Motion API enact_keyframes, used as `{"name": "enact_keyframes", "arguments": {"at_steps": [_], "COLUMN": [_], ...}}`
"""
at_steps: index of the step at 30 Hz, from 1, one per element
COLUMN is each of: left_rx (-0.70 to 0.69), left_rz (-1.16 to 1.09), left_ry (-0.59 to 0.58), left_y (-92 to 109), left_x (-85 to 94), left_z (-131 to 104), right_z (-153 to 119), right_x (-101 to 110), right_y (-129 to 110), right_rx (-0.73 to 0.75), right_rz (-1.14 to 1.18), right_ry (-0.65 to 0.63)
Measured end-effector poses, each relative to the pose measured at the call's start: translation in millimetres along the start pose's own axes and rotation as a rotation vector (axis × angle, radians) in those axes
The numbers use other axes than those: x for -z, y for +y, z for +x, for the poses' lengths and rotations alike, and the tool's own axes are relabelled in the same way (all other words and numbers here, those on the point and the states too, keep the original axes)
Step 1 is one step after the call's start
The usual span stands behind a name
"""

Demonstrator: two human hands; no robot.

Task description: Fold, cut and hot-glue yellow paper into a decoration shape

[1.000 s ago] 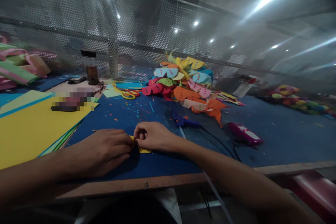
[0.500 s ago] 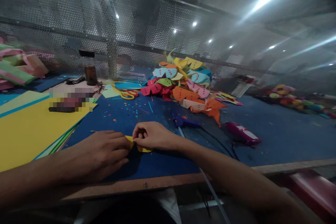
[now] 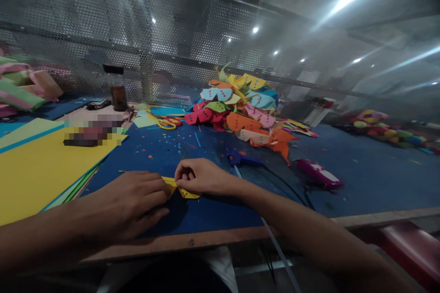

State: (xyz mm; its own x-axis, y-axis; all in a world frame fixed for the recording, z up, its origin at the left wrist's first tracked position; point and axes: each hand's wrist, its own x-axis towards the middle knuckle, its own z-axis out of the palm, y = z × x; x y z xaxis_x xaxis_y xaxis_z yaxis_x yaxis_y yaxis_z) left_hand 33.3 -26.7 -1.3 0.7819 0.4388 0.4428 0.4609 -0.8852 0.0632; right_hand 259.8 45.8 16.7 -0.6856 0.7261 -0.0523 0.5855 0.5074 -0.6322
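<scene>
A small folded piece of yellow paper point(image 3: 188, 193) lies on the blue table top between my hands, mostly covered by them. My left hand point(image 3: 137, 199) rests over its left end, fingers bent and together on the paper. With thumb and forefinger pinched, my right hand point(image 3: 201, 176) holds the paper near its middle. Just beyond my right hand is a blue glue gun point(image 3: 244, 159), a clear glue stick running from it toward the table edge. Farther back rises a pile of folded paper butterfly shapes point(image 3: 240, 119) in several colours, some dotted.
Large coloured sheets point(image 3: 44, 165), yellow on top, are stacked at the left. Yellow-handled scissors point(image 3: 167, 122) lie behind paper scraps, near a dark-lidded jar point(image 3: 118, 91). A purple device point(image 3: 319, 175) sits right of the glue gun's cable. A perforated metal screen point(image 3: 172, 32) stands behind.
My right hand has shifted very slightly, still pinching the yellow paper. My left hand stays almost still on it.
</scene>
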Motion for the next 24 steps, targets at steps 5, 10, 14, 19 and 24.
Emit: {"name": "enact_keyframes", "arguments": {"at_steps": [5,10,14,19,24], "left_rx": [0.047,0.037,0.034,0.009,0.022], "left_rz": [-0.025,0.020,0.046,0.079,0.062], "left_ry": [-0.109,-0.172,-0.198,-0.210,-0.182], "left_y": [0.2,0.4,2.2,1.2,0.6], "left_x": [0.5,-1.7,-2.0,-2.6,-4.3], "left_z": [2.5,4.1,4.7,7.0,6.2], "right_z": [1.1,0.4,0.0,1.1,1.2], "right_x": [1.8,2.9,3.4,2.7,0.9], "right_y": [0.3,0.9,0.2,0.0,0.5], "right_rx": [-0.010,0.004,0.003,-0.004,0.001], "right_rz": [-0.017,0.000,0.008,0.001,0.005], "right_ry": [-0.019,-0.030,-0.044,-0.022,-0.010]}}
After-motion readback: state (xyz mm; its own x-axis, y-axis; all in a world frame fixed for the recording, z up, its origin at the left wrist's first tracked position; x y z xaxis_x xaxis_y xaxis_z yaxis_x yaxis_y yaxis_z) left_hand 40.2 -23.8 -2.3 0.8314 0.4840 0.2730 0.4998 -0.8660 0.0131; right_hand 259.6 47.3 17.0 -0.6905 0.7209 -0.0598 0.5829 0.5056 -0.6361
